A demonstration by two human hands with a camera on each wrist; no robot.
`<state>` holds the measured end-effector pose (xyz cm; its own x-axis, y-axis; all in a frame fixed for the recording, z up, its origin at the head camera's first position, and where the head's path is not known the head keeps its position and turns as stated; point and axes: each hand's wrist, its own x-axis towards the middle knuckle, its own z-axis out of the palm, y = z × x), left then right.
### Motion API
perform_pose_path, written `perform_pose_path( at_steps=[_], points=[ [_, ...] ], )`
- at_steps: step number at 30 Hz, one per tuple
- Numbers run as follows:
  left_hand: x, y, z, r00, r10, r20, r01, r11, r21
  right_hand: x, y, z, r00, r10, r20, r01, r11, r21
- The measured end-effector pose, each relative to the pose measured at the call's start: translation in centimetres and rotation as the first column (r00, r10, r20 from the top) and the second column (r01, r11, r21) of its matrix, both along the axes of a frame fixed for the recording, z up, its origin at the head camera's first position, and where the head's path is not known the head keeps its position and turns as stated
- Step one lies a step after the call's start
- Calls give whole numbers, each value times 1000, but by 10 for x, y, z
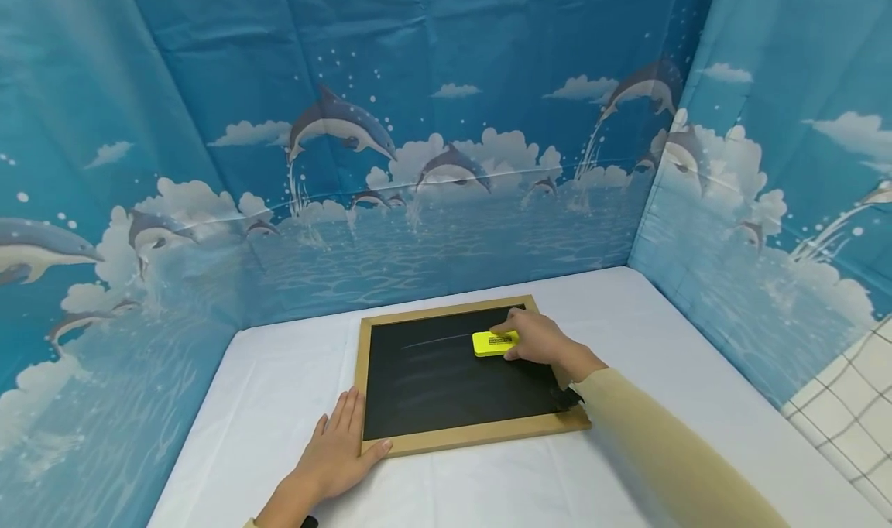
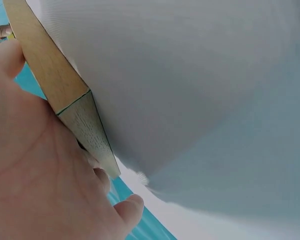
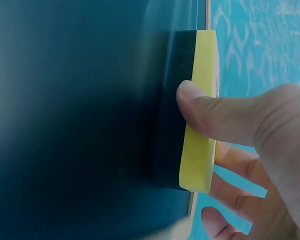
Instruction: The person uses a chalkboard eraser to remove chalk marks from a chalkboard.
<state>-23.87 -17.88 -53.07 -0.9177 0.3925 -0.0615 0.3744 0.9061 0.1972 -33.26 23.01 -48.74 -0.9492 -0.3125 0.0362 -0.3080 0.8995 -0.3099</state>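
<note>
A blackboard in a light wooden frame lies on a white-covered table. My right hand grips a yellow board eraser by its right end, on the upper right part of the black surface. In the right wrist view the thumb lies along the side of the eraser, whose black felt faces the board. A thin chalk line runs leftward from the eraser, with faint smears below it. With fingers spread, my left hand rests at the frame's lower left corner, thumb on the bottom edge.
White cloth covers the table around the board. Behind and beside it hang blue curtains printed with dolphins and clouds. White tiles show at the far right. A beige sleeve covers the right forearm.
</note>
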Motion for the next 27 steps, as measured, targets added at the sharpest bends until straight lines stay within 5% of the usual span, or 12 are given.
perform_pose_path(
  at_steps=[15,27],
  points=[
    [-1,2,1,999,32,44,-31,999,-25,-14,-117,-7,993,110,-51,-107,993,56],
    [0,5,1,998,40,39,-39,999,-14,-18,-122,-5,988,142,-57,-138,988,64]
  ],
)
